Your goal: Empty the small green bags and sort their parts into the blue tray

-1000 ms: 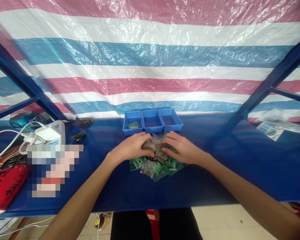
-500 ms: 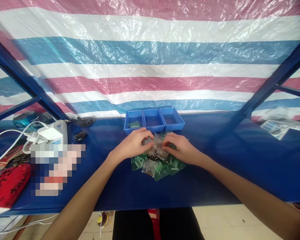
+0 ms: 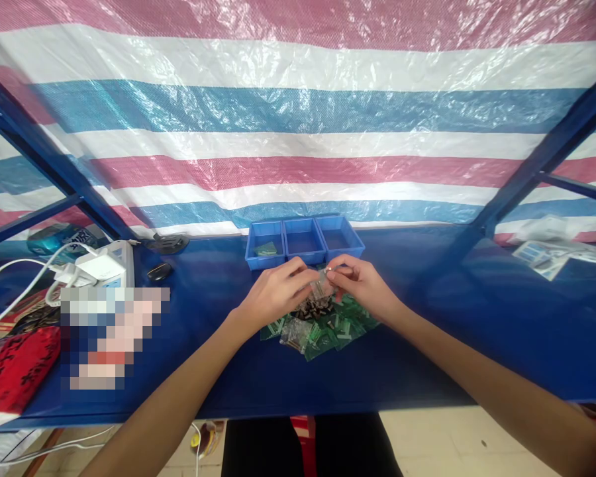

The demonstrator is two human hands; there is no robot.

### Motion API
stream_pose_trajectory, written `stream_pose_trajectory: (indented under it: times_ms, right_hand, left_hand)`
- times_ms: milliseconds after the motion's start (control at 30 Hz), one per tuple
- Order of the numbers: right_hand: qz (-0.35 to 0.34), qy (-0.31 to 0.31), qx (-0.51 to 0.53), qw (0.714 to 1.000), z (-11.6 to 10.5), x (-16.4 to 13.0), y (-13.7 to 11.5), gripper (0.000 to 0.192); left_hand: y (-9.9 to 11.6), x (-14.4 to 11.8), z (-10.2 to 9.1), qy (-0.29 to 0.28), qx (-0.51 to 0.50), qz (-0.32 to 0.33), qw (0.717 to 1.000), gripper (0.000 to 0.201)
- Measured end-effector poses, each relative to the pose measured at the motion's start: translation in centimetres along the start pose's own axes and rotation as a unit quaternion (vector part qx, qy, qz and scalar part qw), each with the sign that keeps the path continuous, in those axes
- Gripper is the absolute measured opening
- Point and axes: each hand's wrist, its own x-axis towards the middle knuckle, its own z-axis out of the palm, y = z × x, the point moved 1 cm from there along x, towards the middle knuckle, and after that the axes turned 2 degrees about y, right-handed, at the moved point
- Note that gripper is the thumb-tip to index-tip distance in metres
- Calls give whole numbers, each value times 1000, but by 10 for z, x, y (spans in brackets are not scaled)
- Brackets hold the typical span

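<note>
Between my two hands is a small clear plastic bag [image 3: 322,286] with small parts inside, too small to name. My right hand [image 3: 360,283] pinches its right edge between thumb and fingers. On its left side, the fingers of my left hand [image 3: 285,288] are closed at the bag. Below them lies a pile of small green bags [image 3: 322,334] with pale strips in them, another clear bag [image 3: 295,331] and loose dark and brownish bits [image 3: 314,308]. Right behind my hands stand three joined blue trays [image 3: 304,245]; the left one holds a green bag [image 3: 267,249].
The blue table [image 3: 427,358] carries a black mouse [image 3: 159,271], a white charger with cables [image 3: 100,266] and a red cloth [image 3: 20,371] on the left. Papers and plastic [image 3: 546,257] lie far right. A striped sheet [image 3: 298,146] hangs behind, between blue frame bars.
Both hands have closed in on one clear bag and lifted it off the pile. More of the loose dark bits now show beneath it.
</note>
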Motion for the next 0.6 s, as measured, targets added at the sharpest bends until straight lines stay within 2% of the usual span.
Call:
stream_pose_trajectory:
  times_ms: [100, 467, 600]
  right_hand:
    - [-5, -10, -22, 1000, 2, -2, -2, 26]
    - [-52, -65, -84, 993, 3, -4, 1, 23]
    - [-59, -32, -108, 992, 4, -6, -1, 25]
  left_hand:
    - [4, 0, 0, 3, 7, 16, 1000, 24]
    - [-2, -2, 4, 10, 15, -4, 1000, 24]
    - [-1, -2, 4, 25, 25, -2, 999, 24]
